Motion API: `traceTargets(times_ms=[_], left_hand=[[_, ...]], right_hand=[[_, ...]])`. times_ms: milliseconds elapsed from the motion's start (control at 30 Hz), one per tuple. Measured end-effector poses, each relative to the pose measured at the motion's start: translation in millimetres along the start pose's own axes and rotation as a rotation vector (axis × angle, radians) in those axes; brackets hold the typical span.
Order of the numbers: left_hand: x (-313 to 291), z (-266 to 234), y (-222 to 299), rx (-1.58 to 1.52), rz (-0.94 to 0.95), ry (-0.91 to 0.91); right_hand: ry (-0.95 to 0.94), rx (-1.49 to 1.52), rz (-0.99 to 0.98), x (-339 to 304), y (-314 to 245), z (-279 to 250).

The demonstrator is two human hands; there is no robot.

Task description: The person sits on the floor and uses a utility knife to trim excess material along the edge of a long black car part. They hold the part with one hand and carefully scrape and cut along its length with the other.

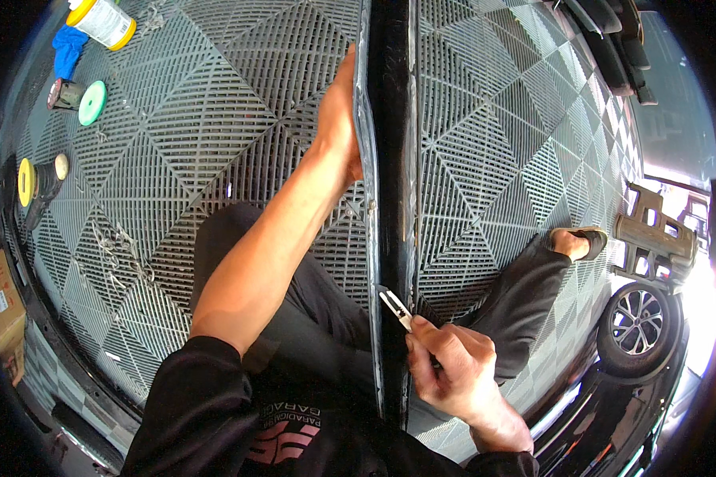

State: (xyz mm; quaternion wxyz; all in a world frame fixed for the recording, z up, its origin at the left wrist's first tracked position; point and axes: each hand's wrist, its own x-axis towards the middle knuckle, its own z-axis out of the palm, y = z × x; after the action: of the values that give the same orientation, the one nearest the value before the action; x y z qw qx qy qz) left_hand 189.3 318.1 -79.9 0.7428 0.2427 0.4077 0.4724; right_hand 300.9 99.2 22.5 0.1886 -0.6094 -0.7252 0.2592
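A long dark panel [390, 199] with a raised, worn edge runs from far to near between my legs. My left hand [339, 119] is against its left side. The part of the fingers that shows stretches forward along the edge; the rest is hidden by the panel. On the near right side of the panel, my right hand [453, 358] is closed on a small pale tool with a forked tip [395, 308]. That tip points forward and left over the panel; from here I cannot tell whether it touches the surface.
Grey grid tiles [239, 103] cover the floor. At far left lie a yellow-and-white tub [103, 22], a blue cloth [69, 52], a green disc pad [92, 102] and a tool with a yellow pad [27, 182]. A cardboard box [2, 302] is at left, a wheel [640, 330] at right.
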Motion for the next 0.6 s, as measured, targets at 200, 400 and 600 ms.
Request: traceTargets(times_ms=[200,400,600], left_hand=[[0.2,6.8,1.5,-0.148,-0.044,0.012],[1.7,0.5,-1.0,-0.078,-0.024,-0.029],[1.7,-2.9,-2.0,-0.082,0.023,-0.085]], right_hand=[[0.008,0.012,0.001,-15.5,0.4,4.3],[-0.002,0.01,0.014,-27.2,-1.3,6.4],[-0.012,0.087,0.097,-36.6,-8.7,-4.9]])
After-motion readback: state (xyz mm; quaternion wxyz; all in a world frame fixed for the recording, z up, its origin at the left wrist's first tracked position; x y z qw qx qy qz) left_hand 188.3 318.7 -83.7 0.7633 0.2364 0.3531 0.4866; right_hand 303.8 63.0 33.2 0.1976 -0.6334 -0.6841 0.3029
